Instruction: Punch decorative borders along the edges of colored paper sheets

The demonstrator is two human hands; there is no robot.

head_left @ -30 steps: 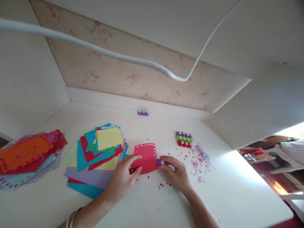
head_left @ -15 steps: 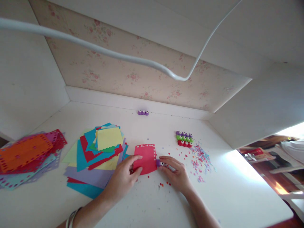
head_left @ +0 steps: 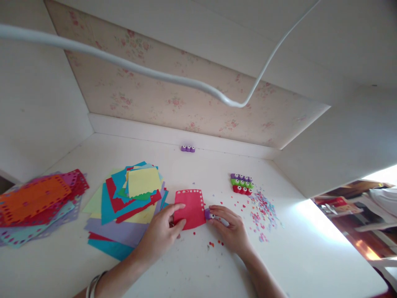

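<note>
A red sheet of paper [head_left: 190,211] lies in front of me, with small shaped holes along its top edge and down the upper part of its right edge. My left hand [head_left: 164,227] grips its left side between thumb and fingers. Between the fingertips of my right hand [head_left: 231,227] is a small purple craft punch [head_left: 207,214], set against the paper's right edge just below the lowest visible hole. A few red and orange paper bits [head_left: 211,244] lie on the white table below the punch.
A pile of coloured paper [head_left: 124,227] lies left of my left hand. Farther left are hole-edged sheets [head_left: 35,200]. Rows of purple, green and red punches [head_left: 242,183] stand at right, beside scattered confetti [head_left: 263,209]. Purple punches [head_left: 187,149] sit near the back wall. A white cable [head_left: 155,74] crosses above.
The view has shifted very slightly. Both hands keep their hold on the paper and the punch, and no clear movement of either shows.
</note>
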